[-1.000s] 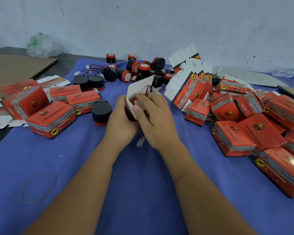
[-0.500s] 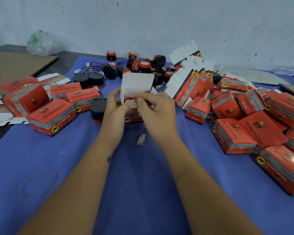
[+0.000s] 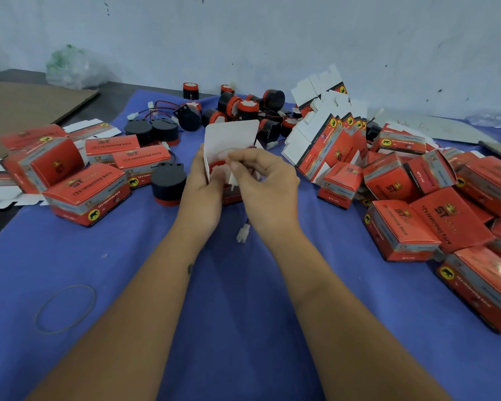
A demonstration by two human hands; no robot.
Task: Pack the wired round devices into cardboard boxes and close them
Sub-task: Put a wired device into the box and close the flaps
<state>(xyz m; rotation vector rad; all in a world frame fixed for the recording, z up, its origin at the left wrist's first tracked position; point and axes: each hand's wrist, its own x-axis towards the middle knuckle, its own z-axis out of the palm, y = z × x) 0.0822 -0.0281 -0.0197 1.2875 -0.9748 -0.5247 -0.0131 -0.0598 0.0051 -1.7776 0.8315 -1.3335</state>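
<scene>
Gripping an open box (image 3: 232,140) at frame centre, both hands, left (image 3: 203,192) and right (image 3: 265,183), hold it with a round red device (image 3: 219,167) inside, flap raised.

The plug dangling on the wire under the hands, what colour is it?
White. The plug hangs on a dark wire below the right hand, clearest in the head view.

Red-faced round device (image 3: 218,168) sits inside open box (image 3: 231,136) (white lid flap upright).
</scene>
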